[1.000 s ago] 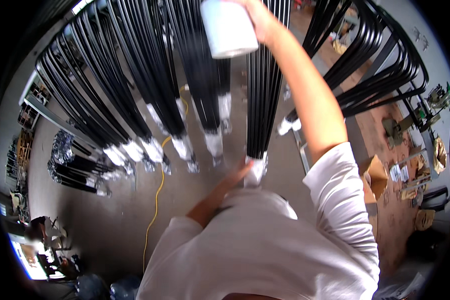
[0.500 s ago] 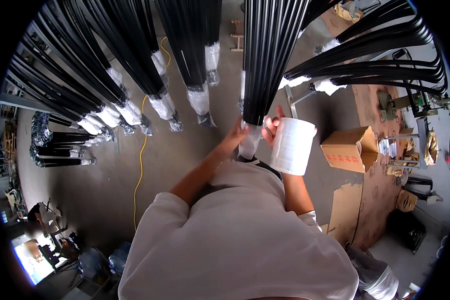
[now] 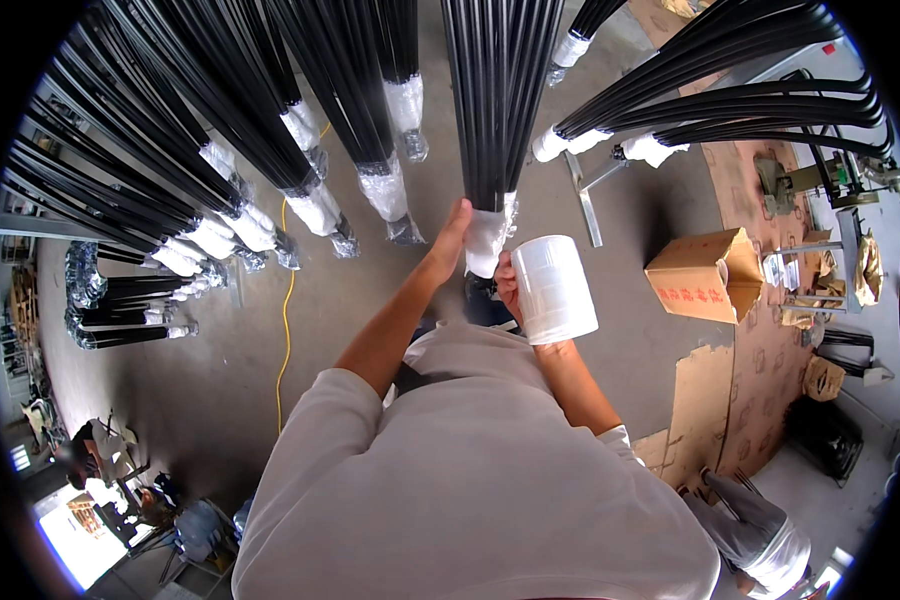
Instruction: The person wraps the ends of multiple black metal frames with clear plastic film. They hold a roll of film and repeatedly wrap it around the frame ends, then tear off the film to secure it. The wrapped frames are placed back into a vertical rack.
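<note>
A bundle of long black tubes [image 3: 487,110] hangs down in front of me, its lower end wound in clear and white plastic film [image 3: 486,240]. Against the left side of that wrapped end is my left hand [image 3: 448,246], thumb up along it and the other fingers mostly hidden behind. My right hand [image 3: 509,288] grips a thick white roll of stretch film [image 3: 556,290] just right of the bundle's end. The roll covers part of that hand.
More black tube bundles with wrapped ends [image 3: 315,210] hang at left and right [image 3: 670,130]. An open cardboard box [image 3: 695,275] stands at right beside flattened cardboard [image 3: 702,400]. A yellow cable [image 3: 288,330] crosses the floor. Other people [image 3: 760,545] are lower right and lower left.
The roll has moved left and slightly toward me with my right hand. More film now covers the bundle's end, and my left hand has slid up its left side.
</note>
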`<state>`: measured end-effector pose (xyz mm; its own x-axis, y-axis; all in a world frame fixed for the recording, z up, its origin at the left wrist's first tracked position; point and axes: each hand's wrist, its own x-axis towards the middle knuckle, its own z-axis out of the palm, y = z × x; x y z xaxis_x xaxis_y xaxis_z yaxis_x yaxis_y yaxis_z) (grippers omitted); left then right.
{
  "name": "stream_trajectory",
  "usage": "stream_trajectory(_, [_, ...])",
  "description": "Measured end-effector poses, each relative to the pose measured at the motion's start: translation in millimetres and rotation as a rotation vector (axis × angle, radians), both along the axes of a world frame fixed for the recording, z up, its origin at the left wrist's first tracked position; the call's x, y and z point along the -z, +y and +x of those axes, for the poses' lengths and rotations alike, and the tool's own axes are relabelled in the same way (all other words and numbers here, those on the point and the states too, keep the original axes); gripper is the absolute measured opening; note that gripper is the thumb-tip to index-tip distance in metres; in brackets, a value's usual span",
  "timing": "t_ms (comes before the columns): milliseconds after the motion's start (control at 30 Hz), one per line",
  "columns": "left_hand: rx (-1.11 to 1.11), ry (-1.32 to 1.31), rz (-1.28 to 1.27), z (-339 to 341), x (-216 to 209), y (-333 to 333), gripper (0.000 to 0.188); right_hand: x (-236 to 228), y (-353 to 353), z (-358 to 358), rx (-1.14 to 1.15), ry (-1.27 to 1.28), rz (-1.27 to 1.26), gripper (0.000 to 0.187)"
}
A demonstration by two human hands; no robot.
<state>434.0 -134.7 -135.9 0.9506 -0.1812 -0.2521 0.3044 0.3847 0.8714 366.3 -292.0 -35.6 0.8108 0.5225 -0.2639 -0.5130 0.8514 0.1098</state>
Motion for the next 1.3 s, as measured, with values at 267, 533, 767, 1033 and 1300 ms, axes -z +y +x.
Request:
stream_trajectory(267, [0.066, 0.089, -0.013, 28.4, 44.9, 23.2, 0.057, -2.3, 0.0, 3.1, 0.075, 0.234, 0.201, 0.042])
stream_trajectory(533, [-0.094, -1.151, 0.8, -51.7, -137.4, 11.0, 0.037, -0.4, 10.9, 6.7, 0.048, -0.046, -0.137, 0.034])
stream_trajectory(767, [0.03, -1.093, 0.774, -66.9, -159.7, 28.6, 0.032, -13.6, 32.7, 8.0, -0.171, -0.053, -0.055, 0.027])
stream_trajectory(1033, [0.06, -1.106, 0.918, -64.2, -169.0, 53.7, 0.03, -17.4, 47.3, 13.6, -0.329, -0.076, -0.276, 0.028])
stream_trajectory(1300, [-0.304, -0.978, 0.678, -69.9, -160.1, 56.9, 0.017, -30.6, 61.0, 19.0, -0.037, -0.506, -0.609, 0.054])
